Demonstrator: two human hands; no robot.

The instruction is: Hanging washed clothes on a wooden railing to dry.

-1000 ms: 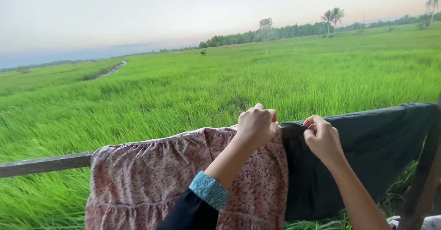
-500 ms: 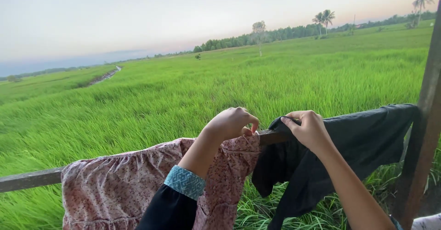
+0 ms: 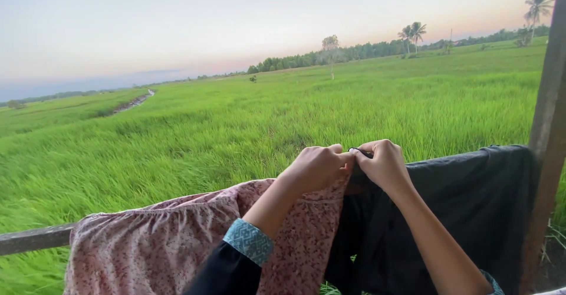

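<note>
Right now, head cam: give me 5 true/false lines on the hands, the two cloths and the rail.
1. The left hand grips the top edge of the pink floral cloth. True.
2. The right hand rests on a white towel. False: it holds the dark cloth.
3. Both cloths hang over the wooden rail. True.
4. The two hands are far apart, at opposite ends of the rail. False: they meet, knuckles close together, where the cloths adjoin.
5. The wooden post stands at the left edge of the view. False: it stands at the right edge, beside the dark cloth.
</note>
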